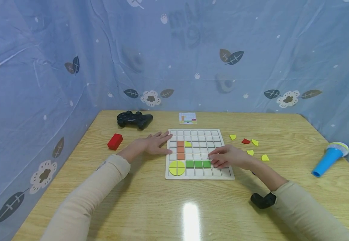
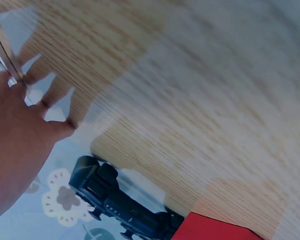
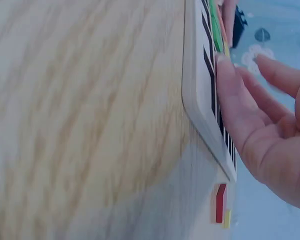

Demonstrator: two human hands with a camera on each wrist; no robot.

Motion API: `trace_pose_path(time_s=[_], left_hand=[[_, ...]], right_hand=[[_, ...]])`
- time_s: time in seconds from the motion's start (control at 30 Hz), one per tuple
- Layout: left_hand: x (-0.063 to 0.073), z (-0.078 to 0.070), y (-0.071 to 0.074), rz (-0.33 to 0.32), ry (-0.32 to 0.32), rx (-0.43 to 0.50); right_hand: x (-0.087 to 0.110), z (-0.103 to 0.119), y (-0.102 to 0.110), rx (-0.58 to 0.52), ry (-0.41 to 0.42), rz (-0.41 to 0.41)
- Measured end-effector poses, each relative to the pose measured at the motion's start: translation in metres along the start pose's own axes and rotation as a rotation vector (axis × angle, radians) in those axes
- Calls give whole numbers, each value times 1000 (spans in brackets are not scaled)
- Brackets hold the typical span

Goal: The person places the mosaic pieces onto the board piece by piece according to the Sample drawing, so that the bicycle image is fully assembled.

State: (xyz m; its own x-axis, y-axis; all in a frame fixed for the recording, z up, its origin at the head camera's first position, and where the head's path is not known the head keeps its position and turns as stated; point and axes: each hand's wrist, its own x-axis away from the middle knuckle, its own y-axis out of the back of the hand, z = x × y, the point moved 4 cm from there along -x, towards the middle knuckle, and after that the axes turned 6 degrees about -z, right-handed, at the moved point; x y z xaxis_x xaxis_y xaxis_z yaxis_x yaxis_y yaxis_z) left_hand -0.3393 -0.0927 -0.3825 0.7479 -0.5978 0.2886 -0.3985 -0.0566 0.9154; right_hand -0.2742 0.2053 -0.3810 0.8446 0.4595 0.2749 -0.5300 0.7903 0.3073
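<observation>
A white grid board (image 1: 213, 172) lies on the table. On it are a row of green squares (image 1: 198, 164), a column of orange squares (image 1: 181, 150), a yellow circle of quarter pieces (image 1: 177, 168) and one yellow quarter piece (image 1: 188, 144). My left hand (image 1: 156, 144) rests at the board's left edge, fingers spread. Over the board's right half is my right hand (image 1: 227, 156), its fingers loosely bent by the end of the green row. In the right wrist view its thumb (image 3: 227, 75) reaches down to the board beside the green, with nothing visible in the fingers.
Several yellow quarter pieces (image 1: 265, 157) and a red one (image 1: 246, 141) lie right of the board. A pattern card (image 1: 188, 118) sits behind it. Around are a black game controller (image 1: 133, 119), a red block (image 1: 115, 141), a blue toy microphone (image 1: 328, 162) and a black object (image 1: 262, 201) by the right sleeve.
</observation>
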Motion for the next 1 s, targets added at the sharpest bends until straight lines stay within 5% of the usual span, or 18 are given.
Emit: trace_pose_path(time_s=[0.2,1.0], left_hand=[[0,-1,-1,0,-2,4],[-1,2,0,-4,-5,4]], right_hand=[[8,-2,11,-60,6,36],[52,-27,68,-179,-22,-155]])
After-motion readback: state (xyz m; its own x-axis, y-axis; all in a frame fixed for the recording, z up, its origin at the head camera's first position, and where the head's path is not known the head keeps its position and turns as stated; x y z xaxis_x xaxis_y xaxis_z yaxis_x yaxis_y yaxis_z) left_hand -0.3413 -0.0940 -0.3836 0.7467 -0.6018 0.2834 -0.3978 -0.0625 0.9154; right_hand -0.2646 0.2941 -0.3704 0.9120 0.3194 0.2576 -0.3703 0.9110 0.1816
